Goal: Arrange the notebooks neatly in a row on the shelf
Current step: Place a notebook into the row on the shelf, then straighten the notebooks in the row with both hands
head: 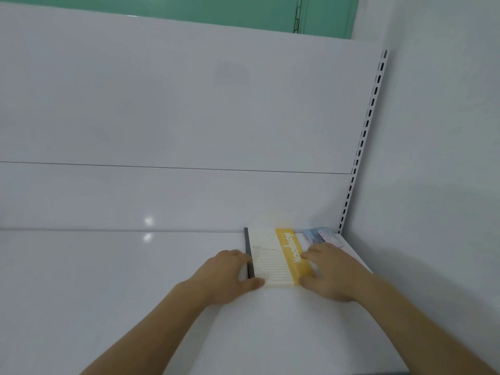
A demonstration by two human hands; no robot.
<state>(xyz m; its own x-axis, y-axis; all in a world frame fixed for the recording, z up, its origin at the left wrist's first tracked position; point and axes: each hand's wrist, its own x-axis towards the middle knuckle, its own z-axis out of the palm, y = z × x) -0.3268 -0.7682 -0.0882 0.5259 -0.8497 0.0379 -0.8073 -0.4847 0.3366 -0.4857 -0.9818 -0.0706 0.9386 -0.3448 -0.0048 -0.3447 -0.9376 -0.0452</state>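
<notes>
1. A cream and yellow notebook point(278, 257) is seen lying flat on the white shelf point(108, 280), near the shelf's right end, with its far edge close to the back panel point(176, 104).
2. A dark spine strip runs down its left edge, and a yellow band printed "Notebook" runs down its right side (the smaller print on the cover is too small to be read).
3. The left hand point(230, 277) is laid against the spine side – thumb pressed on the near left corner, fingers curved over the dark edge.
4. The right hand point(328, 274) is set at the yellow side, its fingers bent and touching the cover, thumb at the near right corner.
5. The notebook is thus held between both hands.
6. Just beside it to the right, partly covered by the right hand, a second notebook point(319, 235) with a pale blue and pink cover is seen lying flat – close to the slotted upright point(364, 136) in the corner.
</notes>
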